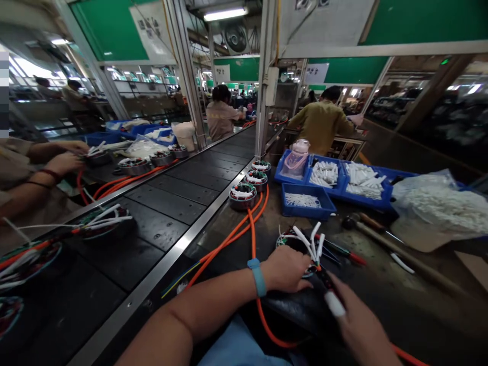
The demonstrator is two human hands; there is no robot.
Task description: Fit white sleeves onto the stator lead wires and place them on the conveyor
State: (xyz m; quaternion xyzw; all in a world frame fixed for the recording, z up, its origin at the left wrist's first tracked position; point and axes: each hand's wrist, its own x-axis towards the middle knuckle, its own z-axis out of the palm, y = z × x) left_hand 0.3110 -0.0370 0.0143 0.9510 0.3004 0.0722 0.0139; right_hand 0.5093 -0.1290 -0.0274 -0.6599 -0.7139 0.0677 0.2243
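Motor coil [301,249] with white sleeved wires sticking up sits on the tabletop [381,274] under the left hand [285,269], whose grip closes on its rim. Right hand [354,320] pinches a white-tipped tool [331,300] beside it. Orange cables [244,231] run to three more coils [251,185]; blue trays [331,185] stand behind.

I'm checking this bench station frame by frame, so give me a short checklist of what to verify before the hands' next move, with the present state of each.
1. Left hand steadies the wound coil: ok, it rests on the coil's near edge.
2. Right hand has a tool: ok, a dark tool with a white tip points at the coil.
3. White sleeved leads free of the hands: ok, they stand up above the coil.
4. Orange cable clear of the work: not ok, it runs under the left wrist.
5. Sleeve stock within sight: ok, white tubes fill the blue bins.
6. Tool tip touching a lead: cannot tell.
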